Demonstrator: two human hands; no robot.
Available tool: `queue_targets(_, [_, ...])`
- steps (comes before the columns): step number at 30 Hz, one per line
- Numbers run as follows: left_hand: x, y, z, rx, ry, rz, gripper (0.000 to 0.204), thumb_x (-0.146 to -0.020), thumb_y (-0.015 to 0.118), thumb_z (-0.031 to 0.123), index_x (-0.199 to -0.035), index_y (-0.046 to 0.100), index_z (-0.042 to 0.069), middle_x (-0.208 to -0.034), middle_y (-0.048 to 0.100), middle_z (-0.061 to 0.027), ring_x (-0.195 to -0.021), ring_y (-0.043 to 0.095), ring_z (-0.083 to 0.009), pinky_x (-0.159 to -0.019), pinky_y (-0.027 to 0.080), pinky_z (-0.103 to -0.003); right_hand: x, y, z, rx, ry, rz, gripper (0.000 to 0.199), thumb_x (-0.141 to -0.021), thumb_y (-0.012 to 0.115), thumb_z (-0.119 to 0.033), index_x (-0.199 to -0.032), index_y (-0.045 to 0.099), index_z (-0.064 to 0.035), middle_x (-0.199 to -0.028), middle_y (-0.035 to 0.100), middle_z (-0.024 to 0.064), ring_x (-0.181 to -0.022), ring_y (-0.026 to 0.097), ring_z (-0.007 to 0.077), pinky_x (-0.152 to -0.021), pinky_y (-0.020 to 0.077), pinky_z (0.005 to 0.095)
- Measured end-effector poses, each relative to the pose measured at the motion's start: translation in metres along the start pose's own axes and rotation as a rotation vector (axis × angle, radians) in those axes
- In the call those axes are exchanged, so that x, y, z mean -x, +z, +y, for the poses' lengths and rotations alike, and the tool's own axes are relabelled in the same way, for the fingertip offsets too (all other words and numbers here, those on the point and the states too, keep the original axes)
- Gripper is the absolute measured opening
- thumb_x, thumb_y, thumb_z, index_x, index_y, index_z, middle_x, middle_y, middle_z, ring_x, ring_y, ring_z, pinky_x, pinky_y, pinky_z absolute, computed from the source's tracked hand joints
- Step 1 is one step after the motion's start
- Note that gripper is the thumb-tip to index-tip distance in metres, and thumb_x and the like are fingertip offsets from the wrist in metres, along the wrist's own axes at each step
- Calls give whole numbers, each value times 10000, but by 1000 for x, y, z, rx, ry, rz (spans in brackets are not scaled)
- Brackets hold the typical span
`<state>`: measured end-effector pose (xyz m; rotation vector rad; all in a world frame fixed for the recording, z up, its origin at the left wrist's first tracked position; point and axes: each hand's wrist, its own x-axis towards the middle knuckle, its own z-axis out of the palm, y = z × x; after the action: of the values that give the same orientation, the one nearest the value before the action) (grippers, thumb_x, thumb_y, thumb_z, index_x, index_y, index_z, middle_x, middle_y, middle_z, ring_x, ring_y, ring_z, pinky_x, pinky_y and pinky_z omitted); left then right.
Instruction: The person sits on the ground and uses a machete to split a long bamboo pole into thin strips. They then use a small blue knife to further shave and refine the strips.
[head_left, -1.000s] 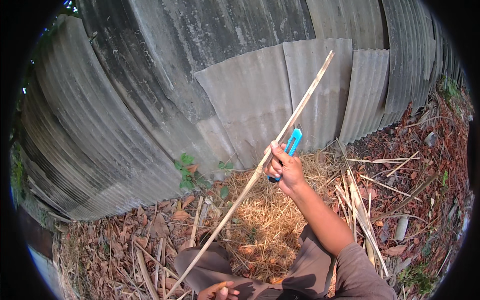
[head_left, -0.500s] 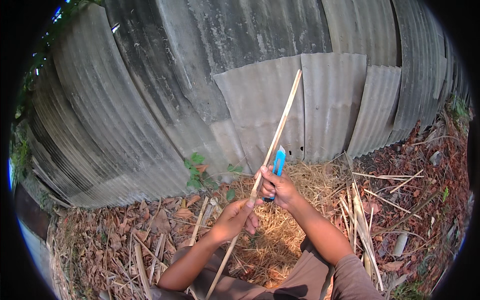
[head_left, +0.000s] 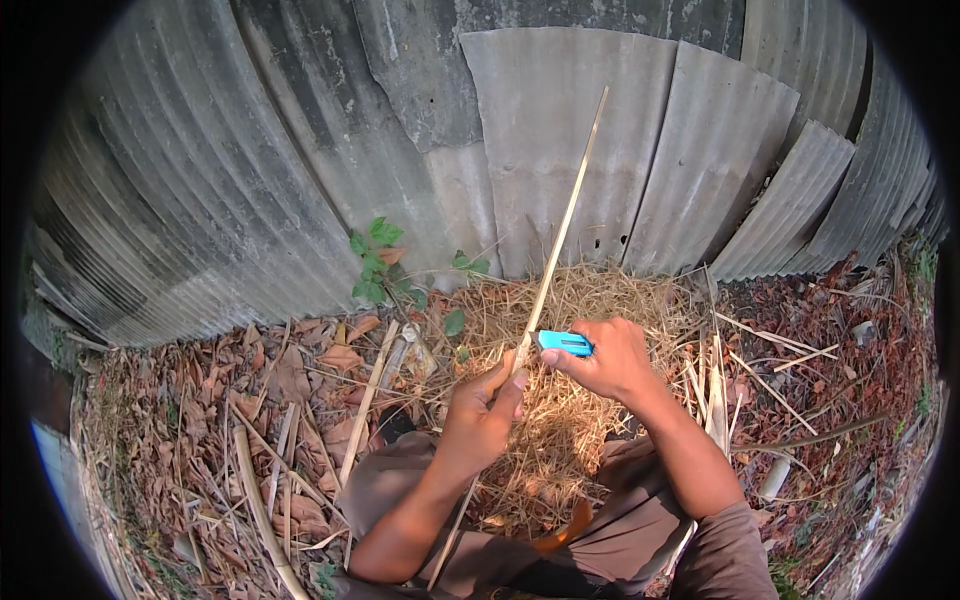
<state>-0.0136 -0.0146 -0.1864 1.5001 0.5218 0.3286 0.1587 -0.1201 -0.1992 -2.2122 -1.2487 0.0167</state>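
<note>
Two hands grip one long, thin, pale bamboo strip [head_left: 557,238] in front of us: our left hand [head_left: 478,415] is wrapped around its lower part with the thumb pressed up along the strip, and our right hand [head_left: 612,358] is closed around one bright blue utility knife [head_left: 564,343], whose end sits right against the strip just above the left thumb. We cannot tell whether a blade is out or touching the wood. The strip is held in the air over our lap, its long axis running from lower left to upper right: the lower end passes down beside our left forearm toward our knees, and the upper end points up and away at the grey corrugated metal sheets [head_left: 560,130] of the wall. Beneath our hands lies one heap of dry yellow straw [head_left: 560,440] at the foot of that wall. Several more split bamboo strips [head_left: 716,400] lie loose on the ground to the right, and a few to the left among brown dead leaves [head_left: 300,370]. One small green plant [head_left: 375,262] grows against the sheets.
</note>
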Motion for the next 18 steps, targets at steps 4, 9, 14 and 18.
queue_targets(4, [11, -19, 0, -39, 13, 23, 284, -974, 502, 203, -1149, 568, -10, -664, 456, 43, -621, 418, -32, -547, 362, -208, 0, 6, -18, 7, -111, -55, 594, -682, 682, -643, -543, 584, -74, -439, 512, 91, -421, 560, 282, -468, 449, 389])
queue_targets(9, [21, -26, -11, -87, 64, -29, 262, -978, 479, 177, -1157, 562, 4, -671, 456, 34, -612, 415, -38, -535, 362, -221, 7, 21, -28, 80, -280, 63, 604, -672, 665, -664, -541, 573, -81, -434, 506, 76, -412, 549, 264, -481, 445, 371])
queue_targets(14, [24, -29, -16, -2, 63, 2, 265, -984, 463, 174, -1181, 547, 17, -659, 461, 42, -575, 405, -38, -508, 347, -217, 7, 27, -30, 128, -325, 120, 606, -677, 656, -669, -539, 560, -87, -440, 507, 73, -416, 548, 260, -481, 436, 366])
queue_targets(18, [26, -40, -10, 188, -118, -36, 268, -995, 442, 191, -1188, 550, 40, -653, 466, 50, -538, 388, -18, -480, 325, -193, 8, 27, -22, -12, -275, 126, 612, -682, 656, -668, -558, 553, -78, -448, 502, 87, -419, 550, 279, -439, 430, 387])
